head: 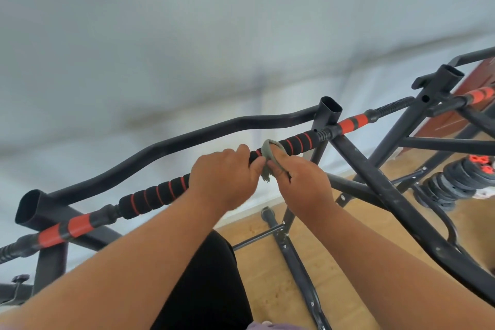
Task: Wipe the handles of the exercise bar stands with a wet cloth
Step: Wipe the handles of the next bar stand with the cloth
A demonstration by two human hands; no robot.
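Wooden floor (270, 273) below; left hand (225, 179) grips handle (160, 195), right hand (305, 185) pinches cloth (269, 154).

The padded bar (152, 197) runs diagonally from the lower left of the frame to the upper right, resting across the stand uprights (325, 126). A curved bar (166, 144) lies behind it. At frame centre, the left hand (225, 177) sits on the padded bar; the right hand (302, 182) is just right of it, with the cloth (267, 154) between them. Weight plates (455, 182) lie on the floor (267, 276) at far right.
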